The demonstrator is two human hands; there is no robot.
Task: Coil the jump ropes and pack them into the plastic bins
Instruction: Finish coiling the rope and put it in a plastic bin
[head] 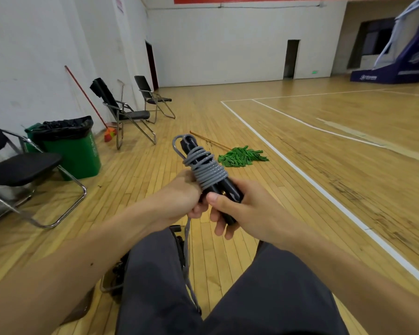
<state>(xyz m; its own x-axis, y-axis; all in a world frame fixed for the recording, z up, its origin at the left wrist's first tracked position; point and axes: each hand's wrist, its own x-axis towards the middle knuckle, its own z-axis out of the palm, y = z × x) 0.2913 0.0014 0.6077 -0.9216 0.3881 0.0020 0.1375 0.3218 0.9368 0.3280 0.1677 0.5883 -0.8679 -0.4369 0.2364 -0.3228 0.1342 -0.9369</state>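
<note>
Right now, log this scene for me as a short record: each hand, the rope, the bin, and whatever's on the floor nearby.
left hand: grips the grey cord beside the coil
right hand: holds the black handles
jump rope: cord wound round the handles, remainder hanging between the legs
plastic bin: on the floor under the legs, mostly hidden
nearby: green mop, green trash can

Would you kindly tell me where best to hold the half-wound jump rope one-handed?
Wrap one hand round the grey coil from the left, beside the left hand: its turns bind both black handles, so pressing there likely keeps them from unwinding.
</note>
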